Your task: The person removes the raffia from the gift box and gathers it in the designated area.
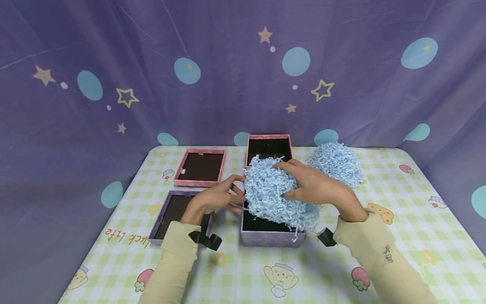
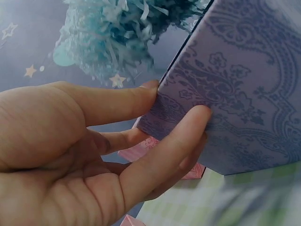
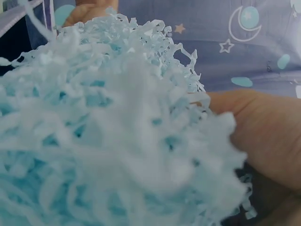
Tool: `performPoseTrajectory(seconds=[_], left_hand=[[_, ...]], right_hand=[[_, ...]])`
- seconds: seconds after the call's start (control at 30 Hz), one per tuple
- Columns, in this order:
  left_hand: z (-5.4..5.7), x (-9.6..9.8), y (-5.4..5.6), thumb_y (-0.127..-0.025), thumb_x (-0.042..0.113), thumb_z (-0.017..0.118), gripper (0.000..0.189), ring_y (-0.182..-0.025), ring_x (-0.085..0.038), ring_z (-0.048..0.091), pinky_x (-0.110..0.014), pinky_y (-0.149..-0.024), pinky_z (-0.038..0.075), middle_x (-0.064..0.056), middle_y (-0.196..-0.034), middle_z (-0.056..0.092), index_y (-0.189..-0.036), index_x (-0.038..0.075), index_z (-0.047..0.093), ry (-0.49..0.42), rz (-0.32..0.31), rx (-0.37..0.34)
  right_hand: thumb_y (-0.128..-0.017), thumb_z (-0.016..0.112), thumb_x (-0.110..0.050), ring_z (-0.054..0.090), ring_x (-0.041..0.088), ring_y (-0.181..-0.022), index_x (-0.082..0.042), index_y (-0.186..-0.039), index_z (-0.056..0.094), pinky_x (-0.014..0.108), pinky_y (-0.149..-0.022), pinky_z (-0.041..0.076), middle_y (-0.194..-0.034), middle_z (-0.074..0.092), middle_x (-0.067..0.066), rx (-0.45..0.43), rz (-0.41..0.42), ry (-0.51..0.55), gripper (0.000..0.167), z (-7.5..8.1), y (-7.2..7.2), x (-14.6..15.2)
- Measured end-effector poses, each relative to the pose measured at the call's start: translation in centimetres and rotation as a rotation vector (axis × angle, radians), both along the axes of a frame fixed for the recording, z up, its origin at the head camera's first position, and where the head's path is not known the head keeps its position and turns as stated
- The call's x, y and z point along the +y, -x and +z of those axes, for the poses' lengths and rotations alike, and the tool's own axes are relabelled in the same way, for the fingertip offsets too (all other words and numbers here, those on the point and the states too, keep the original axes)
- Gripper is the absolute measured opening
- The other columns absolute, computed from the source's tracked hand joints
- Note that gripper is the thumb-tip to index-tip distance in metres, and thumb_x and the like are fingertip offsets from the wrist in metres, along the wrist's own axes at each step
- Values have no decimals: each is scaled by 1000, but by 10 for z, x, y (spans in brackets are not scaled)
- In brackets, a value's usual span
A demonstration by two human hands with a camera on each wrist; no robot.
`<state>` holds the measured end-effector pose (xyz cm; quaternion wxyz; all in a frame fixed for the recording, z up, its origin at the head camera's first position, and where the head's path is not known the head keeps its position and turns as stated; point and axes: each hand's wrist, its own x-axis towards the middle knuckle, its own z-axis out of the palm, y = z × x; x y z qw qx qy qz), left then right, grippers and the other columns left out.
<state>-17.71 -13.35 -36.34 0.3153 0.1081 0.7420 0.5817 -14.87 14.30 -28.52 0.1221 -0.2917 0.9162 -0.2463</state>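
Note:
My right hand point(image 1: 315, 183) grips a big clump of light blue shredded paper point(image 1: 269, 190), thumb and fingers sunk into the strands. The clump hangs over the purple patterned box point(image 1: 272, 238) and hides much of its dark inside; in the right wrist view the shreds point(image 3: 108, 122) fill most of the picture. My left hand point(image 1: 220, 195) holds the box at its left side. Up close in the left wrist view, the thumb is at the rim and the fingers lie against the purple wall point(image 2: 235, 94).
Behind the purple box stands an open pink box point(image 1: 268, 145) with a dark inside. A pink lid point(image 1: 201, 166) and a purple lid point(image 1: 171, 215) lie inside-up on the left. Another heap of blue shredded paper point(image 1: 336, 164) sits at the back right of the checked tablecloth point(image 1: 235, 278).

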Motion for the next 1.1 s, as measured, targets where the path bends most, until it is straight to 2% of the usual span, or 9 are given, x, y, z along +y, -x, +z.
performPoseTrajectory(seconds=[0.13,0.3,0.6,0.8,1.1], left_hand=[[1,1,0,-93,-2,56,59,-86,-25,62,-45,-82,57,-18,-107,46,-143,5,25,3,-2,-2],[2,2,1,-92,1,59,59,-85,-25,63,-45,-81,57,-19,-108,46,-141,8,28,12,7,-3],[3,2,1,-91,0,60,58,-83,-27,64,-46,-81,57,-20,-109,46,-140,10,30,17,18,-13],[2,1,0,-91,0,60,58,-85,-30,64,-46,-83,56,-20,-109,45,-140,9,29,2,12,-21],[1,0,1,-91,0,60,57,-81,-28,65,-45,-81,57,-19,-108,45,-139,9,29,-3,5,-18]], right_hand=[[-85,69,-12,50,31,-121,-15,-147,35,50,-94,47,-145,38,14,15,-25,27,70,4,0,14],[-85,69,-10,43,33,-129,-11,-146,35,53,-100,42,-146,37,15,51,-57,41,70,7,1,37],[-84,70,-10,35,39,-133,-6,-145,35,60,-101,38,-147,37,18,96,-107,20,71,10,-4,82],[-83,73,-10,40,39,-129,-4,-144,36,59,-99,39,-143,40,20,99,-99,14,72,-4,-8,113],[-82,73,-10,41,44,-127,0,-142,38,58,-95,41,-142,41,25,25,-127,-6,71,-37,-15,154]])
